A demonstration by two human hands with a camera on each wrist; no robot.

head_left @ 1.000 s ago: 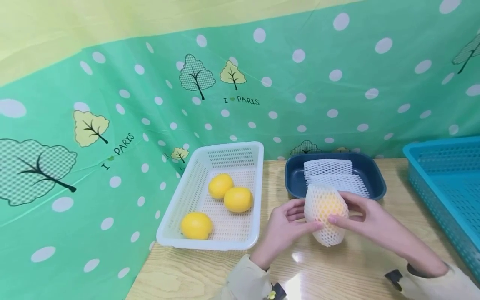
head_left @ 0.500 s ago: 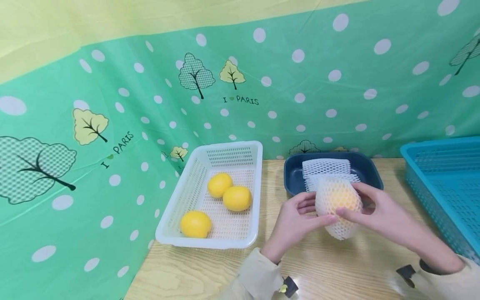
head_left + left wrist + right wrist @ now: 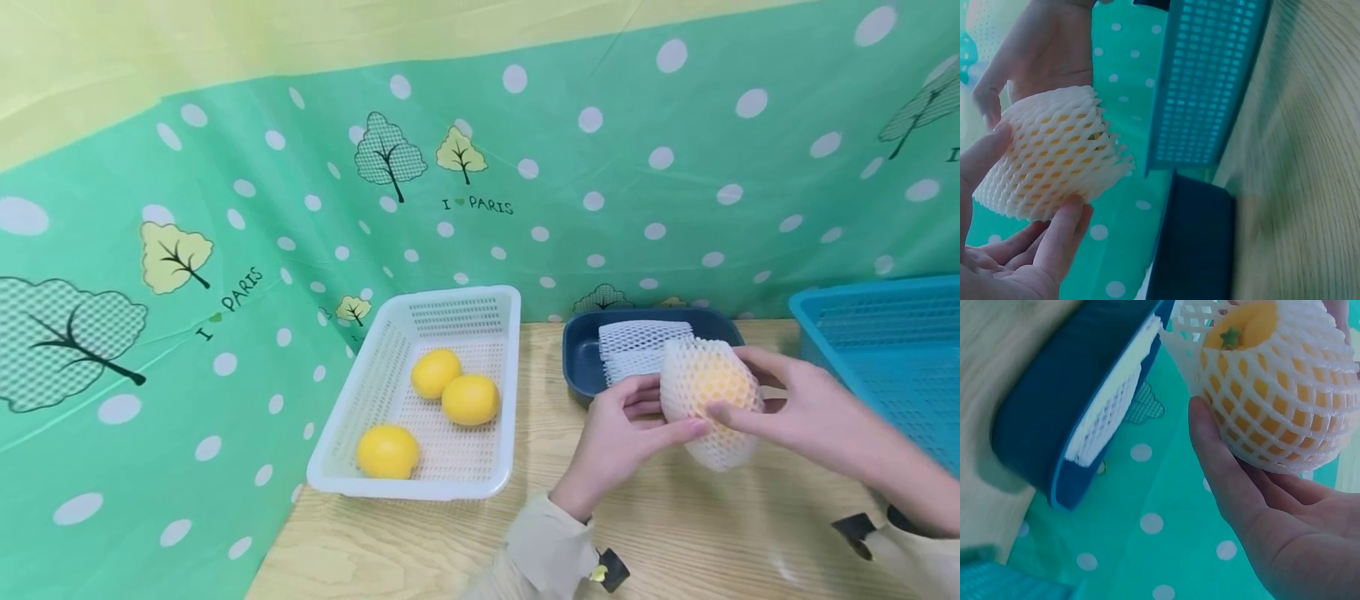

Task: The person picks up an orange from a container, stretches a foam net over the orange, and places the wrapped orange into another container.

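Both hands hold up a yellow lemon wrapped in a white foam net sleeve [image 3: 712,400], above the table in the head view. My left hand [image 3: 611,446] grips its left side with the thumb in front, and my right hand [image 3: 806,412] grips the right side the same way. Through the open end of the sleeve, the right wrist view shows the lemon [image 3: 1257,325] with a small green star-shaped stem mark. More white foam nets [image 3: 637,337] lie in a dark blue tray [image 3: 577,358] just behind the hands.
A white perforated basket [image 3: 408,487] at left contains three more lemons [image 3: 470,400]. The rim of a blue-green basket [image 3: 862,292] shows at the far right. A green dotted curtain [image 3: 555,167] stands behind the wooden table [image 3: 360,542].
Both hands have carried the netted lemon to the right and slightly up, keeping their grip on it. The baskets and the lemons in the white basket have stayed in place.
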